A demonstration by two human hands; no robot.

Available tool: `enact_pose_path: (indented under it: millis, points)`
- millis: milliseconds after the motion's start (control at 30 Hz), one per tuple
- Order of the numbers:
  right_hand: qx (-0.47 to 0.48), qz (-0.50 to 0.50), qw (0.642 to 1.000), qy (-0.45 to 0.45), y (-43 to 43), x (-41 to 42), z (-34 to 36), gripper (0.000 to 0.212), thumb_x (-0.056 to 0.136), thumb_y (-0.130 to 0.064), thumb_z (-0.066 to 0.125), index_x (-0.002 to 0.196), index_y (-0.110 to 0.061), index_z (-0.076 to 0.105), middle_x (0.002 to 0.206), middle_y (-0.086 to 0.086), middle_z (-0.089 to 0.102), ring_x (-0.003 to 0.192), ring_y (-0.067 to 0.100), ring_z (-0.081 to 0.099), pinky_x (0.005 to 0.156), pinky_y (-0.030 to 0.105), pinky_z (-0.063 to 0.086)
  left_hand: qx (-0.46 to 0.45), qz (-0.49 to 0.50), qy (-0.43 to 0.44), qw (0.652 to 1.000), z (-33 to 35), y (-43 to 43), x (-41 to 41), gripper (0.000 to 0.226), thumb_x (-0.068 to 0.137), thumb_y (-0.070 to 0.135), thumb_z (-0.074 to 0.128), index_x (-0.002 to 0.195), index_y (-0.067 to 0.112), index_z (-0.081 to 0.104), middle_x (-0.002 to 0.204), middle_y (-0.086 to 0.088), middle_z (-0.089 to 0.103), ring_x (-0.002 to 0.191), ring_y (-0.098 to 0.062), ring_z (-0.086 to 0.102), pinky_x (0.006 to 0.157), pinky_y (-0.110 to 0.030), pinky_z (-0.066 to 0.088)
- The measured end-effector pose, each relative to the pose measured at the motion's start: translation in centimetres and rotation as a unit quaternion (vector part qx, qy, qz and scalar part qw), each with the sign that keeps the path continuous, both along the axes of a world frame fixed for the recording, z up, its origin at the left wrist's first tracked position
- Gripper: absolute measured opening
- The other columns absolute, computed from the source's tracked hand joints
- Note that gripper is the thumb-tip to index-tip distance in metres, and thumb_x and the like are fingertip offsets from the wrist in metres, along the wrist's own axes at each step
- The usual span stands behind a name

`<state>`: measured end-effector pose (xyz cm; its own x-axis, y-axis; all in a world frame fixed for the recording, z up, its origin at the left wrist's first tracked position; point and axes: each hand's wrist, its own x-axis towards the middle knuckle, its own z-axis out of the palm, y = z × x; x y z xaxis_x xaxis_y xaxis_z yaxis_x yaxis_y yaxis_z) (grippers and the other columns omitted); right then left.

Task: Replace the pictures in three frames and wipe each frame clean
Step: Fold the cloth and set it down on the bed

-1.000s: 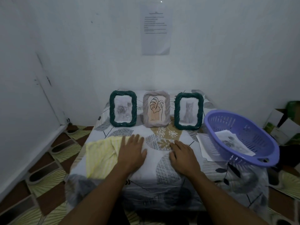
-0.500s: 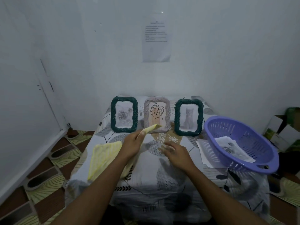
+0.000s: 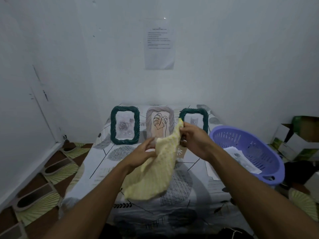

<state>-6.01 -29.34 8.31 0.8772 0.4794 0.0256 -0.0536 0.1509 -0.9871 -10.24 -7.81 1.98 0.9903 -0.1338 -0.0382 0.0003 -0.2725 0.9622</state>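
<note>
Three frames upright in row at back of worktop [image 3: 107, 163]: green frame with rose picture [image 3: 125, 125] on left, grey frame with leaf drawing [image 3: 160, 124] in middle, green frame with cat picture [image 3: 194, 116] on right, half hidden behind right hand [image 3: 195, 140]. Yellow cloth [image 3: 155, 169] held above worktop, hanging between hands. Right grip pinching top corner; left hand [image 3: 143, 154] grip closed on side edge. Purple basket [image 3: 229, 130] at right, papers [image 3: 241, 157] inside.

three frames [image 3: 160, 124], one cloth [image 3: 155, 173], one basket [image 3: 259, 152]
</note>
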Motion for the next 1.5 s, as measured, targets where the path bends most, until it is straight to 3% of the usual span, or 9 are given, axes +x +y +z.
enact_pose_path:
  millis: [100, 200, 333, 467, 700, 900, 1167, 1300, 1500]
  points:
    - [-0.024, -0.009, 1.0, -0.015, -1.2, 0.8, 1.1, 0.011, 0.09, -0.008, 0.045, 0.088, -0.016, 0.052, 0.076, 0.001, 0.051, 0.067, 0.014, 0.047, 0.063, 0.031, 0.035, 0.02, -0.036, -0.029, 0.999, 0.8, 0.1, 0.3, 0.026, 0.086, 0.006, 0.066, 0.108, 0.019, 0.069, 0.107, -0.012, 0.068, 0.102, -0.019, 0.063, 0.095, -0.038, 0.05]
    - [-0.031, -0.029, 0.999, -0.03, -1.7, 1.0, 2.4, 0.022, 0.095, -0.004, 0.043, 0.081, -0.018, 0.053, 0.068, -0.004, 0.056, 0.058, 0.009, 0.052, 0.06, 0.026, 0.038, 0.029, -0.045, -0.04, 0.998, 1.5, -0.1, 0.5, 0.014, 0.093, 0.013, 0.055, 0.087, 0.004, 0.064, 0.108, -0.002, 0.07, 0.107, -0.013, 0.061, 0.103, -0.042, 0.042]
    - [-0.05, -0.063, 0.995, -0.063, -2.0, 1.3, 3.8, 0.024, 0.096, -0.009, 0.048, 0.078, -0.021, 0.059, 0.068, -0.002, 0.057, 0.058, 0.011, 0.053, 0.06, 0.027, 0.038, -0.036, -0.05, -0.021, 0.998, 2.9, -0.6, 0.9, 0.015, 0.094, 0.028, 0.053, 0.099, 0.014, 0.055, 0.128, 0.007, 0.062, 0.122, -0.009, 0.054, 0.107, -0.038, 0.035]
    - [-0.031, -0.003, 0.998, -0.058, -1.3, 0.9, 5.2, 0.021, 0.096, -0.004, 0.046, 0.081, -0.015, 0.056, 0.074, 0.002, 0.056, 0.065, 0.014, 0.054, 0.062, 0.027, 0.042, -0.034, -0.093, -0.035, 0.994, 3.7, -2.6, 1.3, 0.058, 0.087, 0.018, 0.068, 0.139, 0.023, 0.043, 0.144, 0.005, 0.047, 0.13, -0.012, 0.045, 0.108, -0.039, 0.04]
    - [-0.129, -0.168, 0.971, -0.111, -3.8, 1.2, 6.4, 0.02, 0.093, -0.009, 0.056, 0.077, -0.021, 0.06, 0.071, 0.0, 0.056, 0.063, 0.013, 0.049, 0.049, 0.02, 0.038, -0.033, -0.068, -0.059, 0.995, 4.9, -0.5, 0.9, 0.019, 0.092, 0.019, 0.061, 0.101, 0.003, 0.063, 0.097, -0.005, 0.071, 0.089, -0.017, 0.066, 0.084, -0.031, 0.049]
    - [-0.122, -0.222, 0.962, -0.099, -3.6, 1.7, 4.7, 0.023, 0.096, -0.017, 0.056, 0.074, -0.02, 0.058, 0.08, -0.002, 0.056, 0.072, 0.015, 0.047, 0.058, 0.027, 0.038, 0.003, -0.116, 0.013, 0.993, 4.4, 1.9, 0.1, 0.012, 0.09, 0.021, 0.061, 0.093, 0.011, 0.068, 0.088, 0.002, 0.071, 0.086, -0.015, 0.065, 0.075, -0.022, 0.05]
    - [-0.117, -0.268, 0.948, -0.125, -3.9, 2.5, 5.6, 0.012, 0.097, -0.018, 0.054, 0.085, -0.018, 0.059, 0.074, 0.003, 0.052, 0.064, 0.016, 0.044, 0.054, 0.027, 0.036, 0.109, 0.107, -0.119, 0.981, 6.2, 4.5, 1.3, 0.018, 0.096, 0.024, 0.054, 0.084, 0.011, 0.059, 0.084, -0.008, 0.06, 0.074, -0.021, 0.058, 0.063, -0.034, 0.055]
    - [-0.125, -0.189, 0.954, -0.197, -2.6, 1.2, 6.8, 0.008, 0.094, -0.018, 0.061, 0.087, -0.019, 0.062, 0.078, 0.005, 0.06, 0.067, 0.012, 0.05, 0.056, 0.021, 0.039, 0.281, 0.13, -0.184, 0.933, 8.2, 4.0, 2.1, 0.026, 0.091, 0.02, 0.061, 0.117, 0.017, 0.059, 0.117, -0.001, 0.06, 0.102, -0.018, 0.056, 0.084, -0.03, 0.046]
    - [-0.21, 0.011, 0.944, -0.255, 0.9, -0.7, 7.8, 0.011, 0.091, -0.007, 0.062, 0.093, -0.011, 0.072, 0.079, 0.002, 0.065, 0.073, 0.007, 0.058, 0.064, 0.017, 0.046, 0.158, -0.064, -0.245, 0.954, 11.7, 0.0, 1.9, 0.059, 0.089, 0.013, 0.065, 0.141, 0.026, 0.041, 0.142, 0.01, 0.045, 0.128, -0.005, 0.043, 0.103, -0.024, 0.038]
